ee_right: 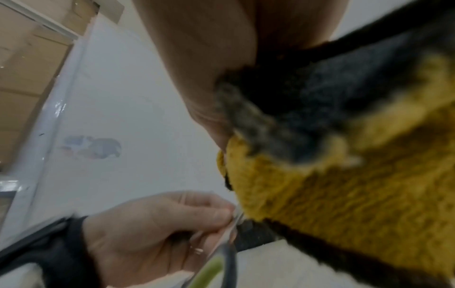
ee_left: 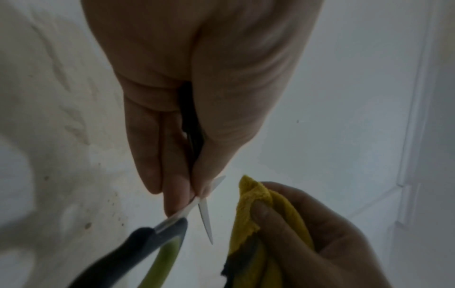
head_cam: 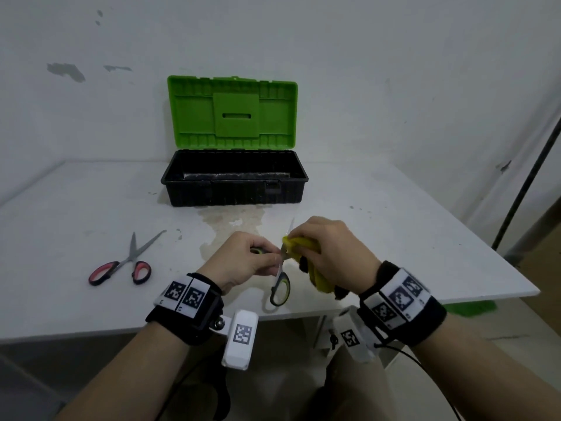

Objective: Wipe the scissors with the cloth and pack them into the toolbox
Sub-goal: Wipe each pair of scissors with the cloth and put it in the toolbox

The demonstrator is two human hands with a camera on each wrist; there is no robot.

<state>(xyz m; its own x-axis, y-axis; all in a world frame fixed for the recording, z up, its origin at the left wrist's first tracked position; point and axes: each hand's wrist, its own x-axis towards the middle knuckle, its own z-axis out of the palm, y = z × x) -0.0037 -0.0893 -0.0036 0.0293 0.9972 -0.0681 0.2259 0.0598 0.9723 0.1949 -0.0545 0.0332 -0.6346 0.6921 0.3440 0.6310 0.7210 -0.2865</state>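
Note:
The grey-and-green scissors [head_cam: 281,287] are held above the table's front, blades apart. My left hand [head_cam: 274,258] pinches them near the pivot, thumb and fingertips [ee_left: 177,202] on the metal. My right hand [head_cam: 293,238] grips a bunched yellow-and-black cloth [head_cam: 317,279] right beside one blade [ee_left: 205,220]; I cannot tell whether cloth [ee_left: 248,210] and blade touch. A blade tip [head_cam: 292,226] pokes out above the right hand. The toolbox [head_cam: 235,192] stands open at the back, its green lid [head_cam: 232,112] upright. In the right wrist view the cloth [ee_right: 332,194] fills the right side.
A second pair of scissors with red-and-black handles [head_cam: 121,265] lies open on the white table [head_cam: 394,238] at the left. A pale stain [head_cam: 230,223] marks the table before the toolbox. A dark pole [head_cam: 531,177] slants past the right edge.

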